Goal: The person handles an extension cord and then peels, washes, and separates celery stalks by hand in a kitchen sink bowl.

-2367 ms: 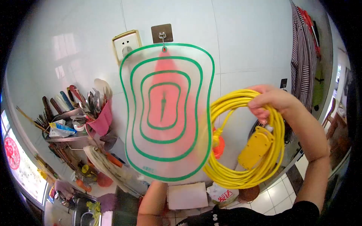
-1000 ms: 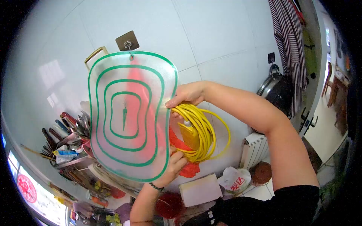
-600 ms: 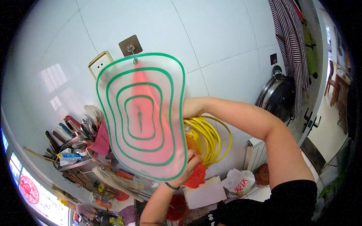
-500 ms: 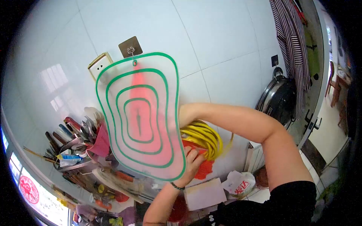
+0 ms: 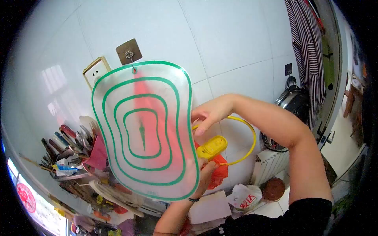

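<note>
A yellow extension block [image 5: 214, 146] sits near the center of the frame, just above the left hand [image 5: 206, 172], its yellow cable [image 5: 254, 138] looping out to the right against the tiled wall [image 5: 240, 39]. The left hand's fingers curl against a red bag [image 5: 220, 172]; a translucent green-ringed mat [image 5: 151, 92], hung from a metal hook [image 5: 129, 55] at upper left, hides part of them, and whether they grip the bag cannot be told. Above the block, the right hand [image 5: 212, 114] bends downward beside the cable, thumb lowered and apart, other fingertips partly behind the mat's edge, their hold unclear. A wall socket [image 5: 95, 72] shows beside the hook, a pink utensil holder [image 5: 97, 154] stands at left, and a white plastic bag [image 5: 245, 197] lies at lower right of center.
</note>
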The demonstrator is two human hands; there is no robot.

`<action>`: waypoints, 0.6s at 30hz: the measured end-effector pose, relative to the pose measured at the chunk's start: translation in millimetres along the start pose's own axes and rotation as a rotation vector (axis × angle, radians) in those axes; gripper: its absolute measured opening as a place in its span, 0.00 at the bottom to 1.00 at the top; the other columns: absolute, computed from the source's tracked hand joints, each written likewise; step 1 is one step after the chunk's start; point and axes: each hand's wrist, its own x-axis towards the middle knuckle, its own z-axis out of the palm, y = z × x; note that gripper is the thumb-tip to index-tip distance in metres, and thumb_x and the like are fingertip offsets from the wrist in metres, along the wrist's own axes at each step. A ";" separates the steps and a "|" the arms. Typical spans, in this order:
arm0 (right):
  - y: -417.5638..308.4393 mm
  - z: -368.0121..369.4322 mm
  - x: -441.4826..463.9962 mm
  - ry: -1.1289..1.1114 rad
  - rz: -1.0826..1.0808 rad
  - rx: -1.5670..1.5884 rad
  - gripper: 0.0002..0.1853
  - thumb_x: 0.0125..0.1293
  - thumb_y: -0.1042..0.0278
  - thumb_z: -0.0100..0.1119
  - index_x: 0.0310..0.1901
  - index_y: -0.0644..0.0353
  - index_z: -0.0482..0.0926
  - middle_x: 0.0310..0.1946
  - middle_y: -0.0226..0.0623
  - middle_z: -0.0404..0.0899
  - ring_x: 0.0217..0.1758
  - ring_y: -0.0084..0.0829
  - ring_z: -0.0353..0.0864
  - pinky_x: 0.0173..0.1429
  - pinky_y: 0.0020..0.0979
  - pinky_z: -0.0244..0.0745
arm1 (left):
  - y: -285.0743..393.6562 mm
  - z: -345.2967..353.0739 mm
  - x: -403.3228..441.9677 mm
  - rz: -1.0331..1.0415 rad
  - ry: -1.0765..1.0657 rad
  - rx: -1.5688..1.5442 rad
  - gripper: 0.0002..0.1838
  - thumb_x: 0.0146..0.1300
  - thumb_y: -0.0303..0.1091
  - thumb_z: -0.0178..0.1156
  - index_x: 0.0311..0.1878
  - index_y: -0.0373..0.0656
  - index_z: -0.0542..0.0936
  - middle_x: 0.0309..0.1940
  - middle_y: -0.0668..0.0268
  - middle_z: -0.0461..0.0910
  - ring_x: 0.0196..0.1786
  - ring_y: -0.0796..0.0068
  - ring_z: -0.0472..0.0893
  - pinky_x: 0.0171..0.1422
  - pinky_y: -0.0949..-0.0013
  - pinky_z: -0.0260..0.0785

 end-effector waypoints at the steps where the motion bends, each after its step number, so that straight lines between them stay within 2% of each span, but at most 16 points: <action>1: 4.2 -0.3 -10.7 0.086 0.016 -0.012 0.35 0.61 0.60 0.60 0.65 0.63 0.56 0.58 0.43 0.68 0.58 0.30 0.70 0.59 0.30 0.70 | -0.7 1.7 -0.7 -0.002 0.006 0.008 0.05 0.51 0.25 0.65 0.32 0.39 0.79 0.28 0.60 0.74 0.33 0.62 0.74 0.36 0.64 0.66; 2: 6.8 1.7 -29.9 0.095 0.019 -0.007 0.35 0.61 0.60 0.60 0.65 0.63 0.56 0.58 0.43 0.68 0.58 0.30 0.70 0.59 0.30 0.70 | -1.6 3.5 -1.4 -0.005 0.011 0.016 0.05 0.51 0.25 0.65 0.32 0.39 0.79 0.29 0.60 0.74 0.33 0.62 0.74 0.36 0.64 0.66; 4: 6.6 3.8 -79.5 0.366 0.071 0.554 0.40 0.60 0.56 0.61 0.68 0.60 0.52 0.63 0.43 0.62 0.62 0.30 0.65 0.62 0.30 0.67 | -7.3 10.4 -4.2 0.072 0.196 -0.056 0.05 0.51 0.25 0.65 0.32 0.39 0.79 0.29 0.62 0.74 0.34 0.62 0.74 0.38 0.64 0.66; 5: 19.5 11.1 -93.4 0.365 0.085 0.546 0.40 0.60 0.56 0.61 0.68 0.60 0.52 0.63 0.43 0.62 0.62 0.30 0.65 0.62 0.30 0.67 | -6.4 12.5 -4.5 0.070 0.208 -0.066 0.05 0.51 0.25 0.65 0.32 0.39 0.79 0.29 0.62 0.74 0.34 0.62 0.74 0.38 0.64 0.66; 7: 65.7 48.3 -104.9 0.457 0.078 0.014 0.40 0.63 0.52 0.57 0.70 0.56 0.47 0.65 0.42 0.58 0.66 0.30 0.61 0.63 0.30 0.66 | -3.9 13.9 -8.1 0.026 0.206 -0.100 0.05 0.50 0.24 0.65 0.32 0.40 0.79 0.29 0.62 0.74 0.34 0.63 0.74 0.38 0.64 0.66; 9: 89.3 74.3 -102.1 0.456 0.327 0.231 0.40 0.65 0.54 0.55 0.71 0.54 0.42 0.66 0.41 0.58 0.65 0.30 0.62 0.62 0.30 0.67 | -7.3 14.7 -9.8 0.051 0.223 -0.069 0.06 0.49 0.24 0.65 0.31 0.40 0.79 0.29 0.63 0.74 0.34 0.63 0.74 0.39 0.64 0.66; 10: 103.1 85.9 -96.7 0.457 0.323 0.232 0.40 0.65 0.54 0.55 0.71 0.54 0.42 0.66 0.41 0.58 0.65 0.30 0.62 0.62 0.30 0.67 | -8.8 16.1 -9.4 0.074 0.244 -0.043 0.06 0.48 0.24 0.65 0.31 0.41 0.79 0.29 0.63 0.74 0.34 0.63 0.74 0.39 0.64 0.66; 12: 120.6 103.2 -81.5 0.470 0.199 0.864 0.33 0.66 0.60 0.52 0.69 0.56 0.51 0.62 0.41 0.64 0.61 0.28 0.67 0.59 0.30 0.68 | -11.2 19.7 -9.4 0.078 0.244 -0.026 0.07 0.47 0.24 0.65 0.31 0.41 0.79 0.29 0.63 0.74 0.34 0.63 0.73 0.39 0.63 0.65; 13: 120.5 102.1 -75.8 0.471 0.195 0.868 0.33 0.66 0.60 0.52 0.69 0.56 0.51 0.62 0.41 0.64 0.61 0.28 0.67 0.59 0.30 0.68 | -12.9 20.1 -9.0 0.083 0.250 -0.011 0.08 0.46 0.24 0.66 0.32 0.42 0.79 0.30 0.63 0.74 0.33 0.62 0.73 0.39 0.63 0.65; 15: 102.1 98.2 -58.2 0.520 0.331 0.509 0.25 0.68 0.62 0.50 0.65 0.56 0.61 0.54 0.36 0.71 0.50 0.23 0.73 0.45 0.24 0.74 | -8.3 11.1 -7.6 0.088 0.198 -0.011 0.08 0.46 0.24 0.66 0.32 0.43 0.79 0.30 0.63 0.74 0.34 0.62 0.73 0.38 0.62 0.65; 17: 60.8 91.9 -38.4 0.566 0.065 0.295 0.21 0.67 0.65 0.50 0.60 0.59 0.67 0.46 0.32 0.75 0.46 0.23 0.74 0.43 0.24 0.74 | -9.3 16.8 -10.7 0.077 0.130 -0.052 0.09 0.45 0.24 0.66 0.33 0.43 0.78 0.30 0.62 0.73 0.34 0.61 0.72 0.37 0.61 0.65; 18: 49.6 87.7 -23.2 0.615 -0.036 0.089 0.21 0.67 0.63 0.50 0.59 0.60 0.67 0.46 0.34 0.77 0.46 0.27 0.75 0.43 0.27 0.74 | -14.1 22.0 -19.2 0.058 0.106 -0.077 0.10 0.45 0.23 0.65 0.33 0.43 0.78 0.30 0.62 0.73 0.34 0.60 0.72 0.36 0.61 0.65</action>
